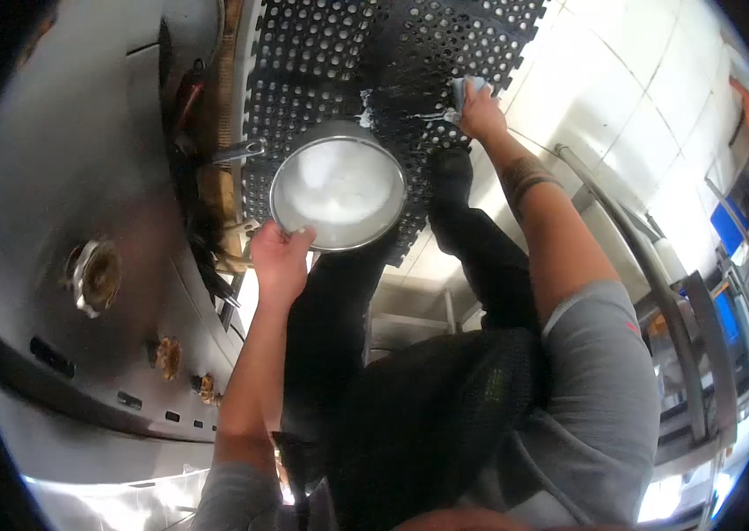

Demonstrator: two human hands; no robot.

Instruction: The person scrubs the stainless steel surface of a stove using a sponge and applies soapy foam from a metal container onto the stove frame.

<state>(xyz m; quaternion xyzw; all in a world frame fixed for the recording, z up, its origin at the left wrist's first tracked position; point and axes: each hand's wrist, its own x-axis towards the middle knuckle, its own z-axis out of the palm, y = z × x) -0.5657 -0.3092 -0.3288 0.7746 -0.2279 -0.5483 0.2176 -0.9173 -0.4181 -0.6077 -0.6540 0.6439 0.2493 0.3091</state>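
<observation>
My left hand (pixel 282 258) is closed on the near left edge of a round metal pot (pixel 381 241), thumb at its rim. White, foamy liquid (pixel 343 186) lies inside the pot, which is over the black mat. Farther forward and to the right, my right hand (pixel 482 115) is closed around a pale blue-grey cloth or sponge (pixel 470 88), partly hidden by the fingers. It presses near the right edge of the perforated rubber mat (pixel 312 53). Streaks of white foam (pixel 365 108) lie on the mat between the pot and my right hand.
A steel appliance front with knobs (pixel 98 277) stands along the left. Pans with a metal handle (pixel 237 151) jut out beside the mat. White floor tiles (pixel 622 62) and a metal rail (pixel 631 239) are on the right. My shoe (pixel 451 177) stands at the mat's edge.
</observation>
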